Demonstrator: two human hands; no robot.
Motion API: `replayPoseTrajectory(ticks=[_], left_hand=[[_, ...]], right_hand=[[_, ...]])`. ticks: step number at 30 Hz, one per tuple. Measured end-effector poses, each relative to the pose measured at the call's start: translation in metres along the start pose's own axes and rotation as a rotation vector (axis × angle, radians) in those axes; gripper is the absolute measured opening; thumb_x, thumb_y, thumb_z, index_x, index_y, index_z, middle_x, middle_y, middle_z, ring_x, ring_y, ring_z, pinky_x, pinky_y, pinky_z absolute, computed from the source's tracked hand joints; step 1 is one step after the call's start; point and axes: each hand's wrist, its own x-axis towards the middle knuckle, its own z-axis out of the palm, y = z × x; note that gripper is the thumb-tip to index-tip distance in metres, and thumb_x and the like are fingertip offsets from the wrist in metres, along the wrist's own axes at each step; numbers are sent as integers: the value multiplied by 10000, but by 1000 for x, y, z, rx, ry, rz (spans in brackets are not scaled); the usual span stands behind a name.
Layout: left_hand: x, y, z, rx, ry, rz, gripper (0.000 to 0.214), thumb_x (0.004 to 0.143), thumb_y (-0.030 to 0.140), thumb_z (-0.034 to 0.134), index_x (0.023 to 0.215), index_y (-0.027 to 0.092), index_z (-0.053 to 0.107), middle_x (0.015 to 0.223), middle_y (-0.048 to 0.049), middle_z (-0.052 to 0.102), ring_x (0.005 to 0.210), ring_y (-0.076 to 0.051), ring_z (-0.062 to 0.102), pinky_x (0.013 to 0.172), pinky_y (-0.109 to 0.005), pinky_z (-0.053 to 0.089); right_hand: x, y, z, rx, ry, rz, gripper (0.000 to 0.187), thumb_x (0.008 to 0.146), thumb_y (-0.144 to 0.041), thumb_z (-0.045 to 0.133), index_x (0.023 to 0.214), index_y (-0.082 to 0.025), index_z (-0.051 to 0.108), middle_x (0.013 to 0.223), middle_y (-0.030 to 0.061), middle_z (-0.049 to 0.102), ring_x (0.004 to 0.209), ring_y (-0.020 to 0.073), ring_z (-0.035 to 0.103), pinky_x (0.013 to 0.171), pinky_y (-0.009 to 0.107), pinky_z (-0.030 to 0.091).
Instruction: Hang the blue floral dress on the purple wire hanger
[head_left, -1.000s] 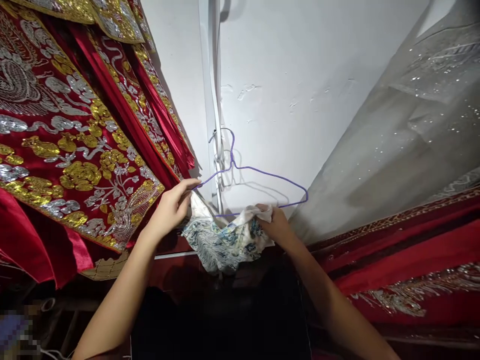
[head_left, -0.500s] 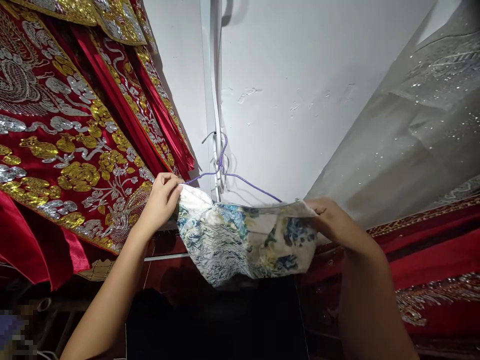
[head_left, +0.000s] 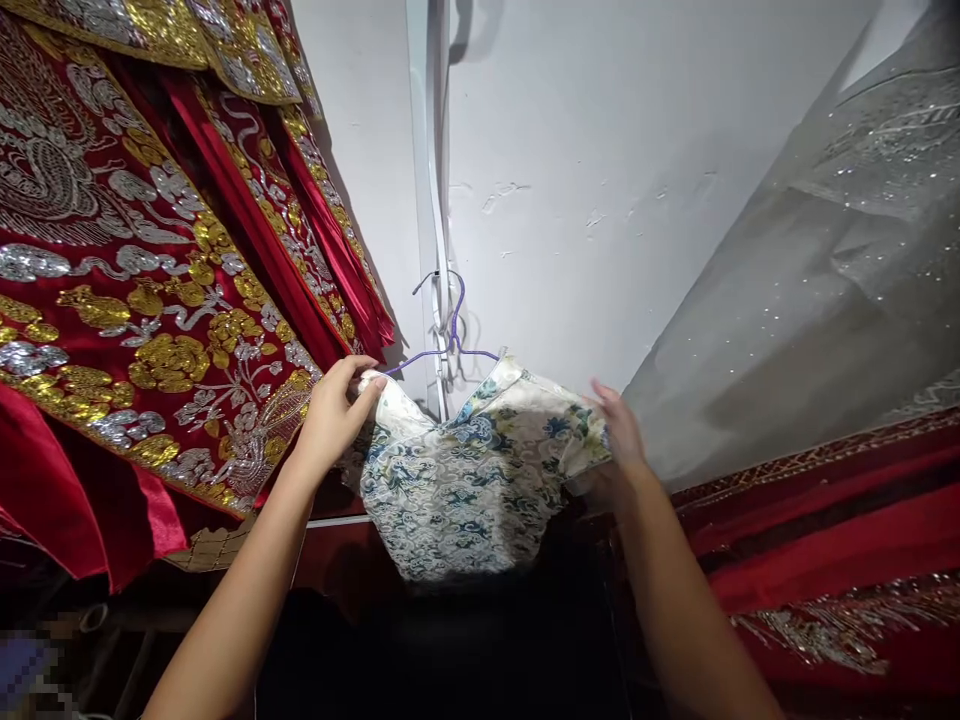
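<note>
- Red embroidered robes (head_left: pixel 150 300): these hang to the left of the left fingers, with the gold and silver hem just beside the knuckles. No contact observed.
- Left hand (head_left: pixel 330 415): thumb and fingertips are pressed together on the left shoulder corner of the floral top (head_left: pixel 469 480). The pinch sits where the bare wire goes in under the cloth.
- Purple wire hanger (head_left: pixel 450 340): the hook stands above the fingers and between the two hands, caught at a white strip (head_left: pixel 431 150) on the wall (head_left: pixel 585 150). Only the hook and the left arm of the wire show; the remainder is under the top.
- Floral top, position: it is draped over the hanger and lies between the two hands. Its long axis runs shoulder to shoulder, from one set of fingers to the other. The body sags below finger level and the neckline dips under the hook.
- Right hand (head_left: pixel 619 445): fingers are straight and spread, laid against the right shoulder edge of the top. The hand is blurred and the thumb hidden; no closed hold is seen.
- Both hands are at the cloth, but only the left hand has it gripped.
- Sheer glittered fabric (head_left: pixel 825 250): this hangs to the right of the right fingers, apart from them, with a red garment (head_left: pixel 825 520) below it.
</note>
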Motion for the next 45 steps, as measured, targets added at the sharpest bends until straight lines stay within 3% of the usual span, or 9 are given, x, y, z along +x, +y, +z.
replayPoseTrajectory(ticks=[9,13,19,23,28,31,37,41,45], left_hand=[[10,43,18,-40,320,67,232,912,341,609,1112,225,627,1220,-82,609,1220,-256,513,1083,-451,384],[-3,78,13,-573,58,-75,238,952,354,551,1132,219,629,1168,-75,653,1120,-225,597,1033,-413,453],[-41,97,-4,-1155,-443,-554,269,953,390,525,1133,206,604,869,-71,638,749,-185,636,726,-367,560],[-69,75,-25,-924,-675,-616,406,941,411,570,1302,227,550,668,23,502,495,-86,434,476,-217,428],[-68,44,-55,-201,-482,-223,296,948,404,536,1154,258,690,943,-53,719,808,-197,658,645,-267,548],[-59,38,-76,-8,-458,-144,290,944,422,530,1082,266,731,1034,-40,756,914,-239,703,780,-310,579],[-62,49,-106,42,-423,-135,260,901,460,599,956,271,770,987,-39,772,905,-263,717,800,-336,589],[-43,58,-89,-6,-319,-143,278,852,472,669,782,212,737,796,-28,753,692,-211,691,619,-293,552],[-17,66,-63,-18,6,-57,307,810,429,732,1008,198,693,921,-43,730,821,-212,682,749,-330,558]], right_hand=[[-41,-42,-2,-83,146,-127,262,802,-477,720,756,-221,682,628,15,636,552,184,578,510,276,476],[-78,-38,2,-116,47,-83,311,825,-495,687,702,-214,640,570,0,567,495,169,526,451,271,423],[-106,-6,32,-443,-775,-174,220,904,-405,637,891,-202,721,860,49,704,807,205,651,777,310,520],[-82,10,32,-549,-559,-178,269,958,-443,547,1004,-232,706,1019,61,712,954,233,669,869,351,527],[-42,21,32,-677,-213,-400,588,917,-468,606,1460,-368,405,1551,58,380,1388,305,417,1100,480,420],[-26,27,49,-734,-233,-505,696,925,-475,585,1537,-409,261,1626,42,232,1485,322,244,1162,541,331],[-16,39,77,-721,-377,-617,601,941,-417,561,1505,-353,363,1610,71,255,1475,313,270,1176,537,298],[-23,40,65,-604,-465,-478,254,950,-416,543,996,-218,694,1167,90,647,1131,272,604,971,395,489],[-16,22,45,-407,-416,-198,331,890,-489,614,774,-184,672,715,6,620,669,170,586,598,264,464]])
